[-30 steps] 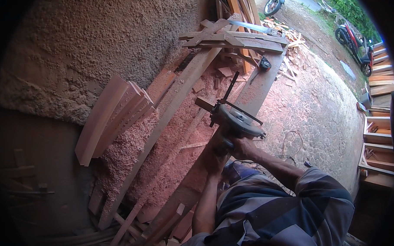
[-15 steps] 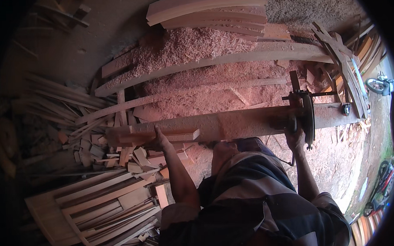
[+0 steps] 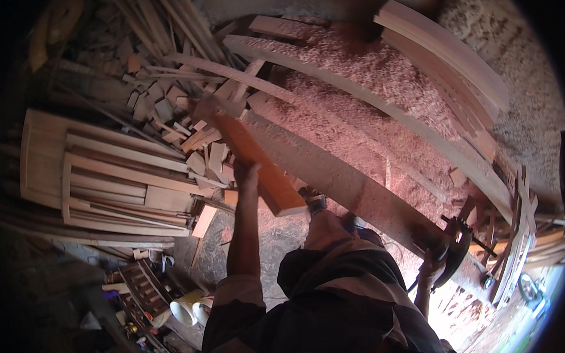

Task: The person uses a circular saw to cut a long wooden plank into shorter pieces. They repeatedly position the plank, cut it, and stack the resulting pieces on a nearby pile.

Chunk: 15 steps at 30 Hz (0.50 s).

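My left hand (image 3: 246,171) is closed around the edge of an orange-brown wooden board (image 3: 257,157), held raised and slanting over the left part of a long plank bench (image 3: 357,186). My right hand (image 3: 432,268) grips a dark power tool that looks like a circular saw (image 3: 453,251), with a curved guard and a side bar. It rests at the right end of the bench. Shadow hides the tool's underside and some of the right fingers.
Pink shavings (image 3: 361,121) lie heaped beyond the bench, around long beams (image 3: 379,101). Offcuts (image 3: 162,109) are piled at its left end. Wooden frames (image 3: 108,176) lie stacked at left, and a curved stack of boards (image 3: 443,52) is at the far right. My foot (image 3: 314,197) stands beside the bench.
The view has turned, so the bench now slants down to the right. My left hand has lifted the board and swung it to a steeper slant. My right hand stays on the tool.
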{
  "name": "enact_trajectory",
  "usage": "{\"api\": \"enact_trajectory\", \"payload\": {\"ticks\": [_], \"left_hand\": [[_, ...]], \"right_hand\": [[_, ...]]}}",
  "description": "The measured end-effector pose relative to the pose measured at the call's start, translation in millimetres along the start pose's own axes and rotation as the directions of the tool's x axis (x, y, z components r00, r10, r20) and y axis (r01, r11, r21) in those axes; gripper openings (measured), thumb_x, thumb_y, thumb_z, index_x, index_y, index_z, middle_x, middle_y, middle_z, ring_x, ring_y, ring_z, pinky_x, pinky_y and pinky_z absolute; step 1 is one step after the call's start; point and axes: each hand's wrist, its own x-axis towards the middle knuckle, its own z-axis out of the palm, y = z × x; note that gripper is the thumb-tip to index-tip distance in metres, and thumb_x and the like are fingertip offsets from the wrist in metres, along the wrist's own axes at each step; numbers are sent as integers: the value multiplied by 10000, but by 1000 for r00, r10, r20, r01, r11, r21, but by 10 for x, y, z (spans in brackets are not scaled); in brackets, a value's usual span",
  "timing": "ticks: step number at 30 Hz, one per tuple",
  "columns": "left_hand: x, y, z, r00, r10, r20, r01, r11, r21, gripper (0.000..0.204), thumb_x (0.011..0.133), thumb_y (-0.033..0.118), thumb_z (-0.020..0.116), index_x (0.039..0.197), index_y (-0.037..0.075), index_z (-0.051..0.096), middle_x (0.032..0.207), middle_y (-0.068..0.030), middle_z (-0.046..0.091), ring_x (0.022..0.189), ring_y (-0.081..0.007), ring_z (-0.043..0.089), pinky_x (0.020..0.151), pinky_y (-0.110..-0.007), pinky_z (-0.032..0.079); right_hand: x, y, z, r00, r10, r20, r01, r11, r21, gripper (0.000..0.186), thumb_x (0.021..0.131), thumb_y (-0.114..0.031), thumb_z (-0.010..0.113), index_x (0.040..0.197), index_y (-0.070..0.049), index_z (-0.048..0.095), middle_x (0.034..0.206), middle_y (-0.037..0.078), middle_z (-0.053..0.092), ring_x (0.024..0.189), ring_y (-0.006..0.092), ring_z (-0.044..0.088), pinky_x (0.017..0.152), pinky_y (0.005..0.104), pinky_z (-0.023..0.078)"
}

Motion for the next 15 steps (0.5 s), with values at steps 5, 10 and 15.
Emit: {"api": "enact_trajectory", "payload": {"ticks": [5, 10, 15], "left_hand": [[-762, 76, 548, 982, -18, -189, -45, 945, -323, 701, 751, 151, 774, 1357, -6, 460, 1256, -151, 539, 1162, -269, 541, 1007, -414, 453], [-1172, -13, 139, 979, -95, -182, -61, 710, -702, 772, 762, 37, 736, 1444, 19, 374, 1336, -129, 498, 1199, -256, 536, 1072, -411, 455], [-980, -709, -515, 887, -156, -435, 55, 970, -236, 761, 752, 15, 675, 1442, -52, 360, 1347, -183, 502, 1217, -319, 531, 1079, -416, 435]], "right_hand": [[100, -149, -11, 1000, -23, -2, 23, 1000, -4, 657, 793, -247, 774, 1313, 93, 561, 1051, 249, 681, 904, 380, 662, 814, 457, 513], [236, -364, 65, 992, -108, -59, 109, 994, 21, 617, 813, -219, 755, 1312, 88, 564, 896, 191, 655, 735, 297, 621, 671, 410, 483], [147, -349, 34, 993, -98, -70, 99, 995, 16, 577, 832, -191, 736, 1312, 83, 566, 742, 132, 628, 565, 215, 581, 528, 364, 453]]}}
